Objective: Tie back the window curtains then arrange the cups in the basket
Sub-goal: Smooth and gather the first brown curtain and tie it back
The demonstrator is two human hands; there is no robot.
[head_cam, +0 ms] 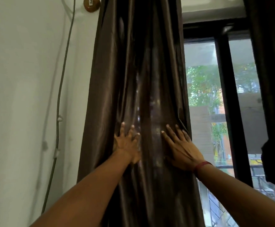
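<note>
now two hands, left hand (127,142) and right hand (181,149), flat on one curtain (143,71).

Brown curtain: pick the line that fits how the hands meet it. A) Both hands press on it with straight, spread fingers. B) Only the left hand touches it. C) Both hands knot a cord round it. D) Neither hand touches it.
A: the left hand and the right hand both lie flat on the gathered curtain, fingers straight and spread.

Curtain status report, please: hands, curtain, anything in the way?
Left hand and right hand both open, flat on the dark brown satin curtain. Curtain gathered, no tie visible. Grey cable hangs beside, apart from hands.
</note>
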